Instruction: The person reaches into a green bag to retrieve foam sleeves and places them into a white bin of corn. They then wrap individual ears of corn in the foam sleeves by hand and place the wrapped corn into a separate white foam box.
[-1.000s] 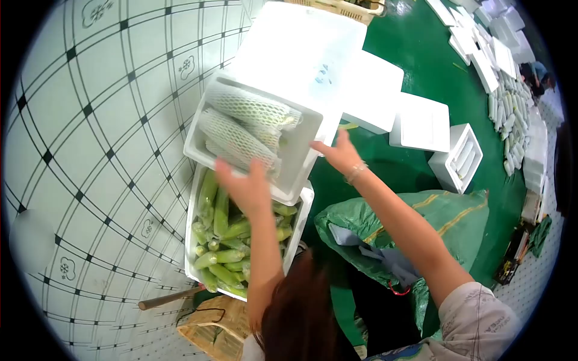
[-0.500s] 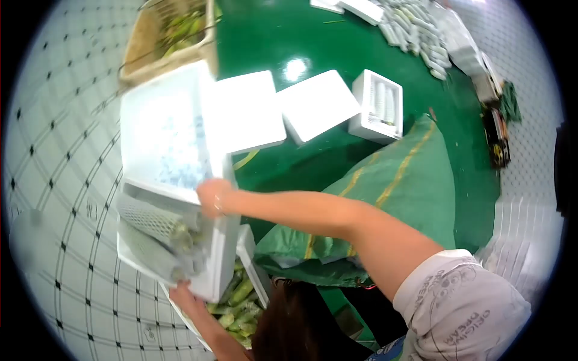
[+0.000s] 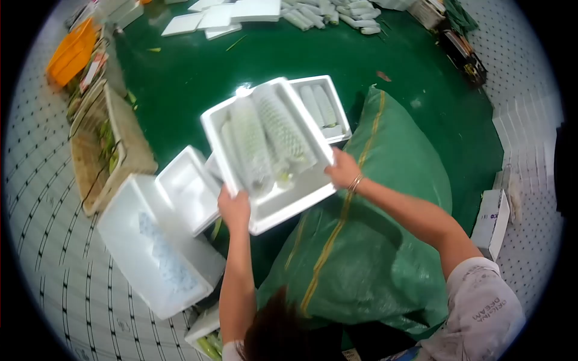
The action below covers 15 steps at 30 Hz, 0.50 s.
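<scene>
A white foam box [image 3: 296,201] is held up in front of me, tilted. Inside lie long pieces of produce in white foam-net sleeves [image 3: 248,141], with pale green ends showing. My left hand [image 3: 233,207] grips the box's near left corner, and my right hand [image 3: 345,168] is closed on its right side. Just behind it is a second foam box [image 3: 342,111] that also holds net-sleeved pieces. Below my right forearm bulges a large green woven sack [image 3: 367,259] with yellow stripes.
To the left stand a big white foam box [image 3: 126,225], a smaller open foam box [image 3: 189,189] and a beige crate [image 3: 129,144] with green produce. White foam lids [image 3: 256,9] and a pile of wrapped produce [image 3: 313,13] lie at the far side of the green floor.
The box with the sleeved produce has moved from the left, against the big foam box, to the middle. Both hands have travelled with it, and my view has turned.
</scene>
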Available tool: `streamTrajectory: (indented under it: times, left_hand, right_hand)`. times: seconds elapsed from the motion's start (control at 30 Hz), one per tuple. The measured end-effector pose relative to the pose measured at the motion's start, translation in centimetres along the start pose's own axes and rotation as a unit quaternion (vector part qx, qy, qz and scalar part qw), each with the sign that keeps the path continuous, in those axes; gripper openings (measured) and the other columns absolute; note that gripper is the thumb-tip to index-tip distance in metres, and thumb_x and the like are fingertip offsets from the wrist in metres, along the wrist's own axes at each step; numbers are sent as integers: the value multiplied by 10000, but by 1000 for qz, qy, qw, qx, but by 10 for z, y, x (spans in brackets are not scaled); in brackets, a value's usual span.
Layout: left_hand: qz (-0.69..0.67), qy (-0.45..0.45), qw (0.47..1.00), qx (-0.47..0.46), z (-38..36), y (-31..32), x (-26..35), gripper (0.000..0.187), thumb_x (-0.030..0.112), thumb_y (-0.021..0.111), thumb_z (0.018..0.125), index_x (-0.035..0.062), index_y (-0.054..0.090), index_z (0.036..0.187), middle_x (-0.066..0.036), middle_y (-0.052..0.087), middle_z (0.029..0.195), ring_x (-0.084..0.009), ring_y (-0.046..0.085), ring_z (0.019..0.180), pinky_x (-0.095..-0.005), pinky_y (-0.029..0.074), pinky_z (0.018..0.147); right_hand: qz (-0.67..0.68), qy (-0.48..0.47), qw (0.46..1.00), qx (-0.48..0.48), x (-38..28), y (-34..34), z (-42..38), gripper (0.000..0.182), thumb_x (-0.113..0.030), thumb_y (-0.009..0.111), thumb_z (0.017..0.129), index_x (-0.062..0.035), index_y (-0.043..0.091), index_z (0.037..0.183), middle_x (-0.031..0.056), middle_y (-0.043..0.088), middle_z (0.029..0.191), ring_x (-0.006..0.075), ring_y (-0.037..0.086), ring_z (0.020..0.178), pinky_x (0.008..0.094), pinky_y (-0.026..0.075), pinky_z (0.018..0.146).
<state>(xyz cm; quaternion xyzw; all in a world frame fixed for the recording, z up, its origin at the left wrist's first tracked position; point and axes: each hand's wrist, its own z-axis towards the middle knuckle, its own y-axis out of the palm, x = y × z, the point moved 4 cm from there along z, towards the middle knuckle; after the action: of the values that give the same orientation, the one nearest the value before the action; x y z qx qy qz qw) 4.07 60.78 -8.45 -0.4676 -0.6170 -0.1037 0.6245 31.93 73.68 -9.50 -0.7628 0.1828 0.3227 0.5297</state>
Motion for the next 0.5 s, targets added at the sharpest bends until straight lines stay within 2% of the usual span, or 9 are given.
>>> streamTrajectory:
  times: [0.03, 0.1, 0.17, 0.23, 0.33, 0.37, 0.43, 0.47, 0.5]
  left_hand:
    - [37, -6, 999, -22, 29, 41, 1, 336, 125, 565, 678, 14, 632, 987, -212, 649, 899, -370, 621, 869, -386, 469, 795]
    - [51, 73, 996, -16, 73, 116, 12, 309, 149, 573, 663, 16, 655, 930, -212, 651, 858, -379, 623, 853, -427, 476, 769]
    - [29, 109, 993, -27, 98, 177, 28, 269, 165, 566, 667, 8, 657, 865, -217, 646, 797, -404, 622, 799, -449, 482, 741]
    - [83, 123, 989, -13, 125, 228, 30, 281, 194, 559, 675, 12, 656, 866, -217, 647, 815, -416, 614, 817, -454, 483, 749]
    - [73, 125, 989, -27, 142, 279, 27, 294, 218, 572, 686, 26, 663, 889, -196, 663, 875, -382, 625, 860, -435, 480, 799]
    - [40, 162, 986, -13, 161, 304, 0, 302, 215, 574, 689, 13, 660, 897, -193, 664, 895, -375, 621, 889, -424, 476, 811]
    - [100, 193, 976, -9, 146, 320, 11, 348, 256, 584, 677, -5, 632, 902, -222, 653, 937, -376, 609, 917, -425, 467, 819]
    - [137, 185, 973, 33, 149, 323, 11, 357, 329, 623, 682, 44, 667, 893, -165, 680, 897, -372, 634, 862, -435, 483, 779]
    - [102, 162, 981, 21, 147, 321, 13, 371, 339, 626, 677, 39, 664, 891, -178, 675, 901, -375, 633, 871, -441, 482, 782]
  right_hand:
    - [20, 17, 1000, 17, 17, -20, 22, 482, -180, 631, 660, 5, 541, 1096, 270, 617, 957, 416, 597, 901, 460, 476, 830]
    - [-76, 11, 992, 100, 68, -48, 71, 444, -181, 632, 657, -2, 558, 1056, 260, 601, 1039, 414, 574, 971, 455, 462, 863]
    - [-73, 37, 994, 73, 96, -77, 112, 450, -198, 635, 663, -17, 564, 1068, 247, 594, 1069, 417, 555, 1005, 447, 455, 881]
    - [-67, 6, 991, 114, 125, -91, 149, 418, -231, 638, 675, -39, 573, 1040, 236, 593, 1075, 420, 551, 1000, 436, 450, 897]
    - [-101, 22, 987, 124, 173, -89, 192, 455, -282, 652, 680, -35, 579, 1054, 227, 592, 1100, 398, 551, 1041, 429, 443, 916]
    - [-71, 33, 991, 112, 184, -84, 197, 481, -341, 676, 688, -37, 584, 1051, 224, 596, 1103, 400, 558, 1035, 422, 453, 906]
    - [-185, 52, 970, 149, 238, -68, 223, 572, -408, 705, 704, -1, 573, 1083, 205, 628, 1060, 357, 597, 997, 401, 470, 880]
    - [-168, 40, 972, 157, 260, -63, 240, 570, -399, 697, 715, 7, 570, 1095, 201, 633, 1054, 328, 609, 995, 394, 474, 877]
    - [-133, 146, 979, 52, 270, -59, 249, 552, -405, 689, 720, 1, 583, 1078, 202, 637, 1046, 314, 616, 989, 396, 479, 869]
